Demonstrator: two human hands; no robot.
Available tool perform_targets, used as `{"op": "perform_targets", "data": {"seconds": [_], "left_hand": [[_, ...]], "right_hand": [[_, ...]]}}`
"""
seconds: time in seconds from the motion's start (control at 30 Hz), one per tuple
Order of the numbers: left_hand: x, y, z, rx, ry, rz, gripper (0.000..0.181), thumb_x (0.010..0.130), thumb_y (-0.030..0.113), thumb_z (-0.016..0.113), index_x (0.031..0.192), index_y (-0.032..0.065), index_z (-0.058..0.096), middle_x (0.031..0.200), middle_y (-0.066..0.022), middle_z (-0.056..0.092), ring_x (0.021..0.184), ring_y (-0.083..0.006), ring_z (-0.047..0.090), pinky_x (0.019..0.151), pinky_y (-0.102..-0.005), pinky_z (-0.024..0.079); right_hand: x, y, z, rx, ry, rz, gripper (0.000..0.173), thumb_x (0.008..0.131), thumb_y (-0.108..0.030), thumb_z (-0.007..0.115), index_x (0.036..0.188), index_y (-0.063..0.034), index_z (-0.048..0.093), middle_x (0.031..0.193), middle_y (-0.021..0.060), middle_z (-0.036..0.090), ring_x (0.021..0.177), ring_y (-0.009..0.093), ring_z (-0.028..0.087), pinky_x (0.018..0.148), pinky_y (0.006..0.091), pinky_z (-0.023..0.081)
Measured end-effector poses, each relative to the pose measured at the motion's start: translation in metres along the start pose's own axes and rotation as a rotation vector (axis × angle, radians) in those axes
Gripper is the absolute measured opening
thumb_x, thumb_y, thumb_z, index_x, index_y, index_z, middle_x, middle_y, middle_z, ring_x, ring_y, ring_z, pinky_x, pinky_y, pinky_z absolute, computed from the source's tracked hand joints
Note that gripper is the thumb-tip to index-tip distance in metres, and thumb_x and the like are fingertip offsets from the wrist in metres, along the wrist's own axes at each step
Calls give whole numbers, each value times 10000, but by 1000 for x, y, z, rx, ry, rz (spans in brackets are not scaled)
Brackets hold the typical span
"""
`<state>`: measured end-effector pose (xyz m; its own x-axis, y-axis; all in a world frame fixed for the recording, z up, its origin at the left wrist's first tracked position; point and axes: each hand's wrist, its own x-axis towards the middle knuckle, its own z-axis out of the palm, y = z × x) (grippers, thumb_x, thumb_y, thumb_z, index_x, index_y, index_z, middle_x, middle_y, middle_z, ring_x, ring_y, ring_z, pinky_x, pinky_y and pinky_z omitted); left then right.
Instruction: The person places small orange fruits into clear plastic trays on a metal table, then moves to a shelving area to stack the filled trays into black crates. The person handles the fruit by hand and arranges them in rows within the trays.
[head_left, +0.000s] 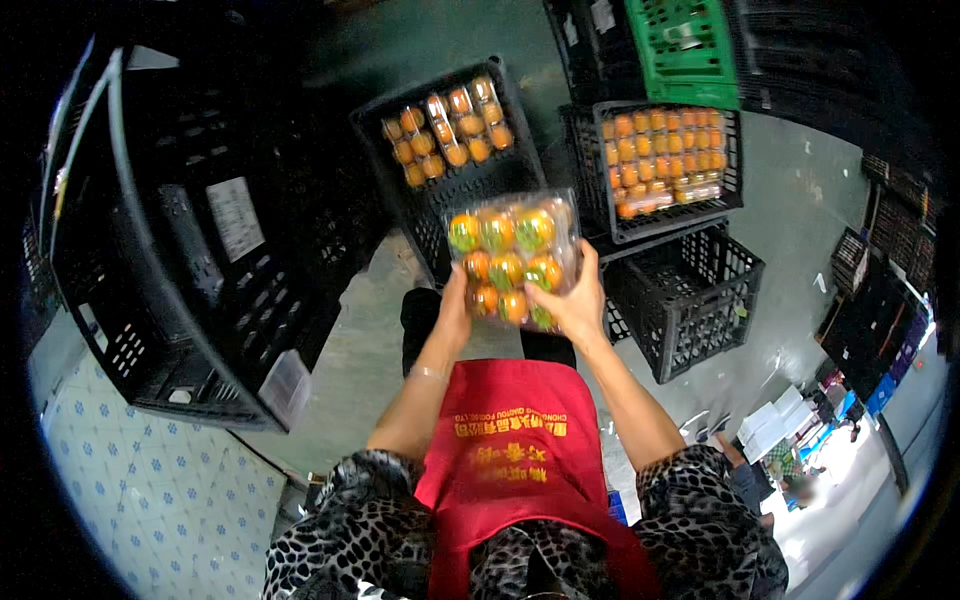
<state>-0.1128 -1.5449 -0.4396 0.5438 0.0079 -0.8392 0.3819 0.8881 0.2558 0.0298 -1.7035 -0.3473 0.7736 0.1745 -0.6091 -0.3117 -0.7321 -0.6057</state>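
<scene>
Both hands grip a clear plastic clamshell pack of orange fruit with green calyxes, which look like persimmons (506, 262). My left hand (454, 311) holds its left side near the lower corner. On the right side is my right hand (574, 296), its thumb lying over the fruit. Just beyond the pack, a black plastic crate (517, 176) holds similar packs of orange fruit (457, 127) at its far end, and its near part shows a bare slotted floor. Some of that crate is hidden behind the held pack.
To the right, another black crate (604, 172) holds rows of packed fruit (664, 154). Below it stands a black slatted crate (705, 330). A green crate (686, 56) is at the top right. Large black crates (202, 337) fill the left. A person (750, 480) is at the lower right.
</scene>
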Motion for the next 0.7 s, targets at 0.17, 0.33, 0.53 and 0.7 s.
{"op": "perform_targets", "data": {"seconds": [0.17, 0.33, 0.53, 0.7], "left_hand": [[135, -11, -50, -6, 136, -186, 799, 1002, 684, 388, 1539, 93, 390, 1547, -79, 443, 1403, -260, 427, 1136, -447, 353], [175, -37, -61, 545, 574, -15, 767, 1020, 561, 486, 1549, 27, 332, 1577, -141, 367, 1401, -293, 412, 1143, -436, 341], [98, -53, -91, 669, 611, 531, 513, 1015, 225, 619, 1441, -9, 454, 1380, -172, 507, 1240, -249, 517, 970, -359, 496], [111, 9, -84, 1045, 845, 776, 433, 1000, 165, 612, 1371, -30, 505, 1323, -196, 542, 1182, -327, 543, 945, -425, 491]], "right_hand": [[105, 37, 90, -358, 124, 14, 1019, 635, -376, 891, 1451, -104, 343, 1249, 222, 592, 1098, 428, 616, 890, 515, 519], [155, 65, 149, -529, 109, 50, 982, 633, -346, 895, 1440, -115, 385, 1264, 212, 562, 1189, 390, 556, 1038, 499, 400], [158, 129, 193, -699, 355, -226, 771, 744, -219, 835, 1396, -91, 443, 1405, 175, 467, 1255, 386, 482, 1067, 513, 388], [127, 129, 179, -417, 463, -57, 556, 794, -86, 769, 1290, -49, 518, 1323, 173, 482, 1242, 385, 471, 1027, 486, 406]]}}
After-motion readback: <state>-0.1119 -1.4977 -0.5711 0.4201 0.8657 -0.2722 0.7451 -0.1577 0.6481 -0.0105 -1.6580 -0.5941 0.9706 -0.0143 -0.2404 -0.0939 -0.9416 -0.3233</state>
